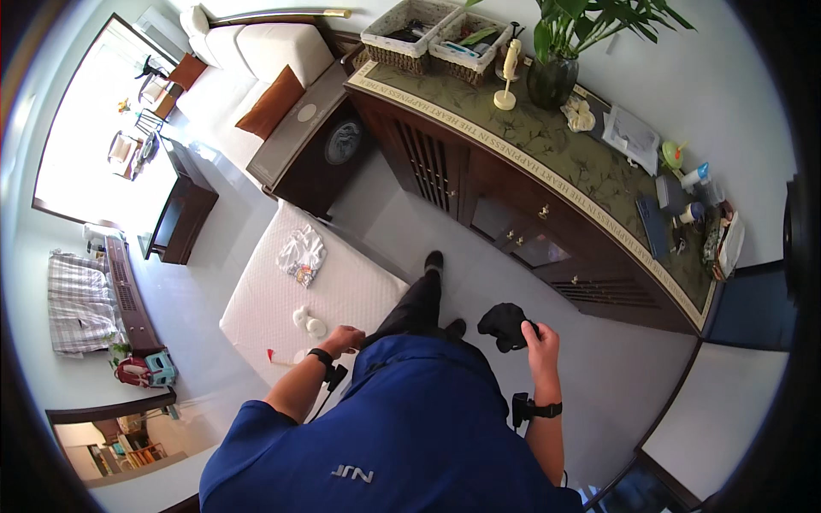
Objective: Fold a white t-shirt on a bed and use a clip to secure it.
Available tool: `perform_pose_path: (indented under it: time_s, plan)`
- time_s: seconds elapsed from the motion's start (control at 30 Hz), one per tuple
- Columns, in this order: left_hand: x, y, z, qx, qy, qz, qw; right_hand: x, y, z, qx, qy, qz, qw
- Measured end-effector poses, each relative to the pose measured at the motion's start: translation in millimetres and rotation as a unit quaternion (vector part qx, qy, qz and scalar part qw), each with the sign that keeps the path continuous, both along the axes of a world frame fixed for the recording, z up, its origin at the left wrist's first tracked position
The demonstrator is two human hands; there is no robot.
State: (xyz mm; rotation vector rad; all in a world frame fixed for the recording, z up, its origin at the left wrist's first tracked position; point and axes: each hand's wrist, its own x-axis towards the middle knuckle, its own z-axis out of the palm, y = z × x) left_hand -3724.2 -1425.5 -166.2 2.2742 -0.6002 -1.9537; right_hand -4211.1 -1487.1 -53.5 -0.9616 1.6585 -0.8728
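My right hand [542, 346] pinches the edge of a black cloth item [501, 326], which hangs bunched above the floor; its exact kind cannot be made out. Beside my waist is my left hand [343, 340], fingers curled, over the near edge of a white quilted mattress [359, 276]. Whether anything is in its fingers cannot be told. On the mattress lie a crumpled white printed garment [303, 255] and a small white plush-like object [309, 322]. A small red item [270, 354] is also there, left of my left forearm.
A dark wooden sideboard [474, 186] curves along the right, bearing woven baskets [410, 54], a dark vase with a plant [553, 82] and a blue phone [651, 224]. Ahead is a pale sofa [224, 83] with orange cushions. Wooden furniture [179, 199] and a backpack [136, 372] stand left.
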Motion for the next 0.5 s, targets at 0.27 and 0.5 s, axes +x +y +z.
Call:
perform_pose_path:
  time_s: [0.27,0.5]
  plan:
    - [17.8,-46.2,-18.9,0.007,-0.008,-0.016,1.000,14.5,-30.6,3.6,-0.012,-0.033,-0.041,0.999]
    - [35.5,-121.3,-16.4,0.018,0.013,-0.038,0.999,42.3,-70.7,-14.5,0.046,0.013,-0.057,0.997]
